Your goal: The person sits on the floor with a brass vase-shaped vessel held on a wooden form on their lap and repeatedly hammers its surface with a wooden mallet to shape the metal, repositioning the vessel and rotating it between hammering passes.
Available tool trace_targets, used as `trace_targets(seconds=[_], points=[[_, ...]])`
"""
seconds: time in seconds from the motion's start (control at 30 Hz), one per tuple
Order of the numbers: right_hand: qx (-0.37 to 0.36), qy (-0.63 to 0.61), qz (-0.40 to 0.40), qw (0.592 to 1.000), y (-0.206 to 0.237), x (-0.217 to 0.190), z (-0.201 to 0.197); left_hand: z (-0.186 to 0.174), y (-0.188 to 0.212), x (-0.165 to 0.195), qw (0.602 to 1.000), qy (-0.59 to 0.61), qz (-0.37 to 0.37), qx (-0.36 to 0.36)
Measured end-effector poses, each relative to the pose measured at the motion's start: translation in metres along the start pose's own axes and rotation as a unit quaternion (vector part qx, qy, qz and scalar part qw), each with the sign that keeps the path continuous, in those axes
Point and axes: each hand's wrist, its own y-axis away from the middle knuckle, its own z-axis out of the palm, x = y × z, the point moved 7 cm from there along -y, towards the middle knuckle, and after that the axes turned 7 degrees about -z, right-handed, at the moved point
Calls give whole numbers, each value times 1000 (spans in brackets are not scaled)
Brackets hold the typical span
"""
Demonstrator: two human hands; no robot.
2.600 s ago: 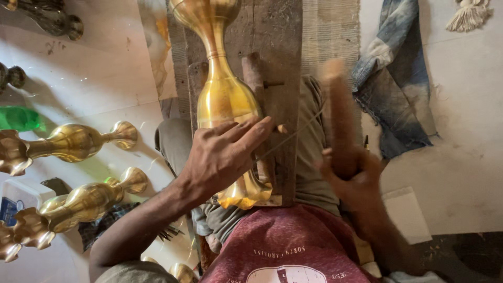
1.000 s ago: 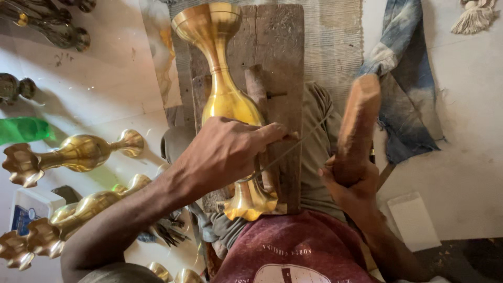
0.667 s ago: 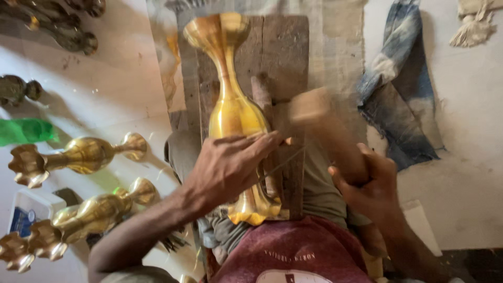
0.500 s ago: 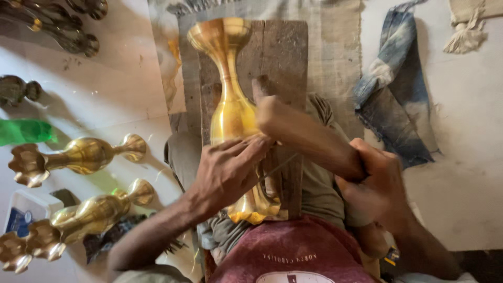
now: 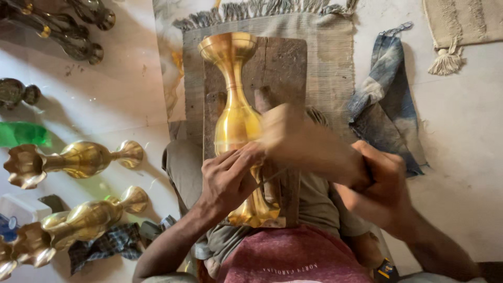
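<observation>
Pale floor, dusty, seen from above; a grey fringed mat (image 5: 335, 63) lies at 12 o'clock with a dark wooden board (image 5: 283, 68) on it, the board's near end resting on the person's lap. Brass vase (image 5: 237, 123) lies lengthwise on the board, flared mouth at 12 o'clock, foot at 6 o'clock by the lap. Left hand (image 5: 228, 181) lies flat on the vase's lower body, fingers spread and pressed on the metal, holding it down. Right hand (image 5: 385, 183) at 3 o'clock is closed tight round the handle end of a wooden mallet (image 5: 309, 147); the mallet head is motion-blurred and sits at the vase's belly, contact cannot be told. Hands are apart, mallet between them. Two more brass vases lie on their sides on the floor at 9 o'clock (image 5: 73, 160) and 8 o'clock (image 5: 78, 222), well apart from the board. Dark unpolished metal pieces (image 5: 68, 26) at 10–11 o'clock. Blue denim cloth (image 5: 387, 99) crumpled just beside the mat at 2 o'clock. Checked rag (image 5: 112, 243) at 7 o'clock, near the lower vase. Tasselled beige rug (image 5: 463, 26) corner at 1 o'clock.
</observation>
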Motion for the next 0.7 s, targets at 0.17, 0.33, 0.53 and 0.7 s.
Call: trace_targets(seconds=[0.17,0.33,0.53,0.7], points=[[9,24,-44,999,17,10,14,6,-14,10,995,-20,33,-87],[34,64,64,995,55,56,41,12,-38,15,978,-45,69,-191],[30,-65,214,974,103,116,82,8,-66,14,958,30,7,-285],[101,-173,116,973,114,116,87,22,-73,10,915,-41,26,-401]])
